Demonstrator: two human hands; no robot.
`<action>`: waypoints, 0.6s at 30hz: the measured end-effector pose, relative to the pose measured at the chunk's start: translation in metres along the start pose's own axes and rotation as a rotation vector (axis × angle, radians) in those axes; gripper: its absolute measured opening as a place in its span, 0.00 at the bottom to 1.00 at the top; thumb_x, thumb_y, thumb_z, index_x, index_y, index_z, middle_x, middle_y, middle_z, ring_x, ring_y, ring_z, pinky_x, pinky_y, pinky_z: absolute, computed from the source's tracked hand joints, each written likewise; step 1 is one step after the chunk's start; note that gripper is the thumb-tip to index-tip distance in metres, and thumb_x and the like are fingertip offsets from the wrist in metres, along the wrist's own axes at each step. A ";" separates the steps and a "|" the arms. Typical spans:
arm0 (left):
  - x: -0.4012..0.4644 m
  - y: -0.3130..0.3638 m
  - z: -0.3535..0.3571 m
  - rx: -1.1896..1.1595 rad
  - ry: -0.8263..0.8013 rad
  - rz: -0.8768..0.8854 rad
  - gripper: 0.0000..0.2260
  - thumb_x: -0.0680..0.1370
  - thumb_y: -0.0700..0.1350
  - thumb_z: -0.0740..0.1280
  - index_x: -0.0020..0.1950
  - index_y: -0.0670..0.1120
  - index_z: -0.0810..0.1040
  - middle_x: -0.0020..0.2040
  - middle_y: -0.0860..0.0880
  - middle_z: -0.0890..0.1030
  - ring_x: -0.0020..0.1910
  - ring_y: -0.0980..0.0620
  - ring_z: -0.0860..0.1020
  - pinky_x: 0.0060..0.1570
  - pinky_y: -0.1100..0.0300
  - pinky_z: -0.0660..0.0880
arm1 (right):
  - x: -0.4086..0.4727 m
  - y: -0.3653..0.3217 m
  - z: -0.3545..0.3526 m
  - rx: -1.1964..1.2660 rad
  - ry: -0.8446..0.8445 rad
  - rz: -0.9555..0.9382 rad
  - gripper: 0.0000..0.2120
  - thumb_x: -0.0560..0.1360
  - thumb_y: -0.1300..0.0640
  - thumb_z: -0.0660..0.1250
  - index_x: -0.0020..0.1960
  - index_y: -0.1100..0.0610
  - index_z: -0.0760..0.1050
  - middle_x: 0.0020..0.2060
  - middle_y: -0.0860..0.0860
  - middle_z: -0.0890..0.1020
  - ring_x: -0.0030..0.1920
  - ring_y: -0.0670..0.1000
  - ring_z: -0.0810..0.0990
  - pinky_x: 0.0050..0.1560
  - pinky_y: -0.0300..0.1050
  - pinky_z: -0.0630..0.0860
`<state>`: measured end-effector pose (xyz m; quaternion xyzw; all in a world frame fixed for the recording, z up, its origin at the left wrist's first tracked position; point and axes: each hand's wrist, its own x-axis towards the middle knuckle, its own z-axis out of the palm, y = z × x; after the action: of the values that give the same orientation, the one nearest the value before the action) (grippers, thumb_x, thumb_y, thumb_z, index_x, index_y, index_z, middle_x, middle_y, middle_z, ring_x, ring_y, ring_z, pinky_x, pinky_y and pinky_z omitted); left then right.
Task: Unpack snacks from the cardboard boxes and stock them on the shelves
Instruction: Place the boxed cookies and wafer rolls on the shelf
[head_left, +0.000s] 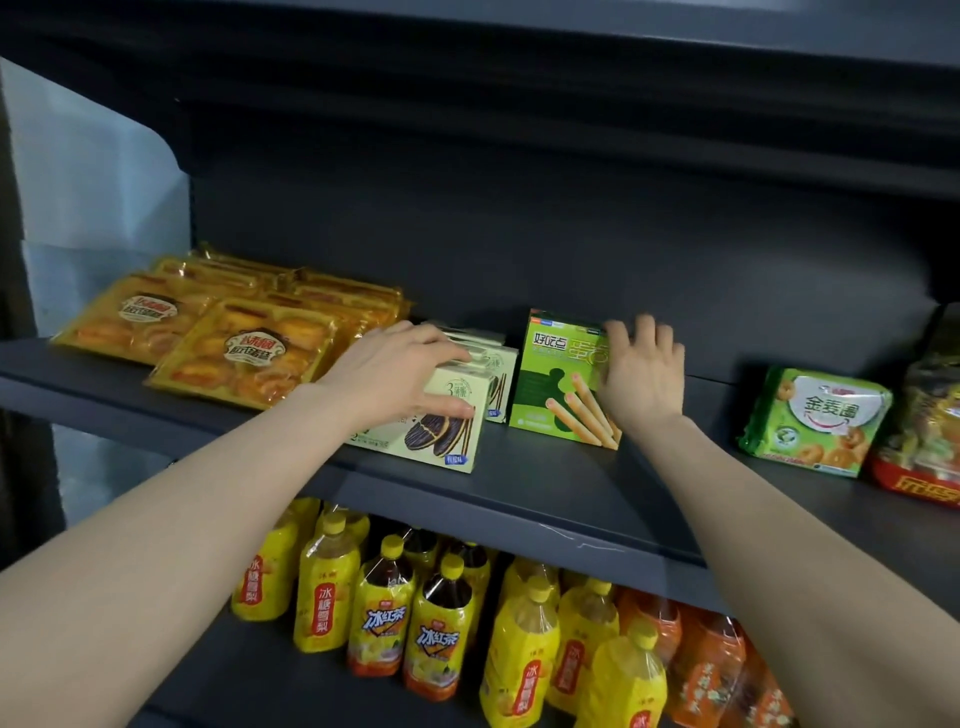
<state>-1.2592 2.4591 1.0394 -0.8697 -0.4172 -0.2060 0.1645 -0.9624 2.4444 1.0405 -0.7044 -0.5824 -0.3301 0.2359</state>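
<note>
Left hand (400, 374): forearm enters from 8 o'clock and reaches up to the shelf; the palm lies over the top of the cream box, fingers curled over its upper edge, thumb down its front face.
Cream box (441, 431): upright near the front of the shelf, at the head of a row of like boxes (496, 364) running back toward 12 o'clock.
Right hand (641, 371): forearm enters from 4 o'clock; fingers spread and fairly straight, palm laid against the right edge of the green box, fingertips over its top right corner.
Green box (553, 384): upright at frame centre, just beside the cream row on its 3 o'clock side.
Shelf (545, 488): dark grey.
Pastry trays (244, 356): yellow packs at 9 o'clock.
Green bag (815, 421): at 3 o'clock, well apart from the green box.
Bottles (441, 629): yellow and orange labels, lower shelf, 6 o'clock.
</note>
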 end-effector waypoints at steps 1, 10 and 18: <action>0.000 0.000 -0.001 -0.002 -0.004 -0.003 0.42 0.66 0.78 0.51 0.74 0.59 0.67 0.70 0.55 0.72 0.66 0.52 0.70 0.58 0.55 0.71 | -0.002 -0.003 -0.004 -0.020 0.004 -0.024 0.24 0.71 0.56 0.67 0.66 0.61 0.73 0.64 0.64 0.73 0.60 0.68 0.71 0.57 0.61 0.70; -0.022 0.002 -0.010 -0.042 0.191 0.008 0.25 0.79 0.63 0.61 0.72 0.54 0.71 0.67 0.51 0.74 0.63 0.49 0.70 0.55 0.54 0.73 | -0.035 -0.040 -0.054 -0.125 0.051 -0.107 0.18 0.77 0.55 0.63 0.66 0.57 0.73 0.65 0.58 0.74 0.60 0.62 0.73 0.57 0.56 0.69; -0.089 -0.038 -0.031 -0.148 0.348 -0.034 0.23 0.79 0.55 0.67 0.72 0.50 0.72 0.67 0.48 0.74 0.65 0.46 0.69 0.58 0.51 0.72 | -0.085 -0.134 -0.101 -0.095 0.167 -0.152 0.18 0.75 0.58 0.67 0.64 0.59 0.75 0.58 0.60 0.77 0.54 0.64 0.76 0.51 0.57 0.71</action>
<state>-1.3467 2.4086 1.0263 -0.8236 -0.3808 -0.3862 0.1661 -1.1211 2.3438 1.0385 -0.6388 -0.5960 -0.4318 0.2242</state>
